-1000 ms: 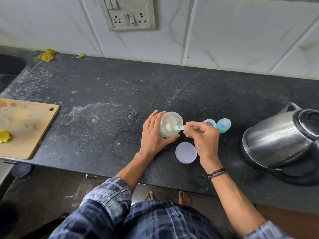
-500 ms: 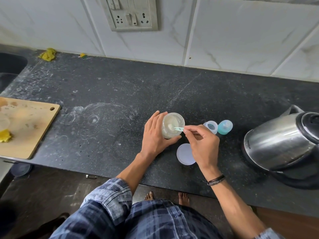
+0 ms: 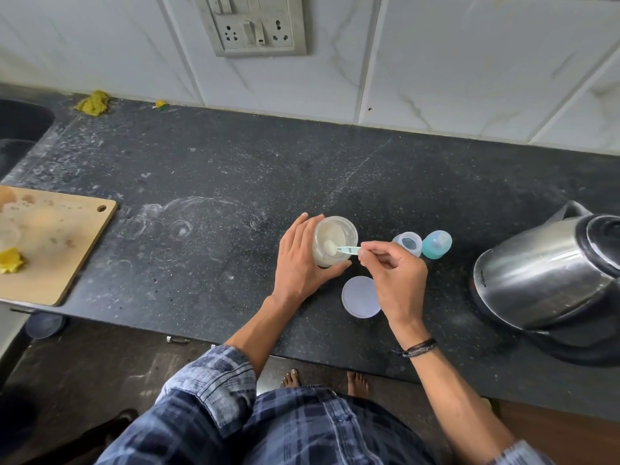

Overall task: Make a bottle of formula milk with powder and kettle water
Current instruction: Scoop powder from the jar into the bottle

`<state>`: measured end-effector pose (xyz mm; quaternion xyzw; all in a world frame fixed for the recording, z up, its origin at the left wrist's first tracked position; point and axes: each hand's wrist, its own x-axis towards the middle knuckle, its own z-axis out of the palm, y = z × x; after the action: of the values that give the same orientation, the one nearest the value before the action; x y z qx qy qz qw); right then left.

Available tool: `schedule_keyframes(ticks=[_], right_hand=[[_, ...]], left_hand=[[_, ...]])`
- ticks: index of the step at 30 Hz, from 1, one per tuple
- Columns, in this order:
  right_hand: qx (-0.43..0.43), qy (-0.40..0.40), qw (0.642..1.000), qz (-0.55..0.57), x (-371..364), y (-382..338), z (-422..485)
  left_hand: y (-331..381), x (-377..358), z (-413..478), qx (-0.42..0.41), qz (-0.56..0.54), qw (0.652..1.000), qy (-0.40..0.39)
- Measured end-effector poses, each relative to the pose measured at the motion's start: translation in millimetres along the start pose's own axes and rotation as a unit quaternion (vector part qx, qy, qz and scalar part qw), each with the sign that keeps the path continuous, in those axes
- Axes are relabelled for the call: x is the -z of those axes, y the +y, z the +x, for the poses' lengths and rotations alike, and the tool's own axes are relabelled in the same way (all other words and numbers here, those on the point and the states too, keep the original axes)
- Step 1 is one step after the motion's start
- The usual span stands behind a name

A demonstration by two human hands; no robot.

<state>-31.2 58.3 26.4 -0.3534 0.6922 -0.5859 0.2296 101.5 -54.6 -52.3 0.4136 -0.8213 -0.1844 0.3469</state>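
My left hand (image 3: pixel 302 260) grips the powder jar (image 3: pixel 335 241) steady while my right hand (image 3: pixel 396 276) pinches the scoop (image 3: pixel 347 250), which I should lift level to avoid spilling powder.

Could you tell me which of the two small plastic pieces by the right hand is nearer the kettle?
The teal piece; the clear piece beside it sits closer to the powder jar.

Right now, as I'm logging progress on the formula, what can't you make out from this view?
All in the head view:
- Water level in the kettle: the steel body hides it, and the right edge cuts the kettle off.
- Powder depth in the jar: the left hand wraps its wall.
- End of the scoop handle: it is inside the right hand pinch.
- Bottle contents: too small to tell.
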Motion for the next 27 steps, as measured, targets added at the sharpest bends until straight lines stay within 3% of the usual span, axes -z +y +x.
schedule_keyframes(ticks=[9,15,20,23,27], right_hand=[[-0.102,-0.001,0.991,0.083,-2.1,0.7,8.8],[-0.197,0.025,0.952,0.234,0.9,-0.3,11.2],[-0.24,0.047,0.93,0.275,-0.3,0.4,9.5],[-0.2,0.045,0.953,0.222,-1.3,0.8,6.3],[-0.035,-0.001,0.999,-0.018,-7.0,-3.1,12.8]], left_hand=[[2.3,1.7,-1.5,0.003,0.001,1.0,-0.006],[-0.6,2.5,-1.8,0.022,-0.009,1.0,-0.007],[0.4,1.9,-1.8,0.023,-0.011,1.0,-0.006],[1.1,2.3,-1.7,0.018,-0.01,1.0,-0.001],[3.2,2.7,-2.3,0.002,-0.009,1.0,0.004]])
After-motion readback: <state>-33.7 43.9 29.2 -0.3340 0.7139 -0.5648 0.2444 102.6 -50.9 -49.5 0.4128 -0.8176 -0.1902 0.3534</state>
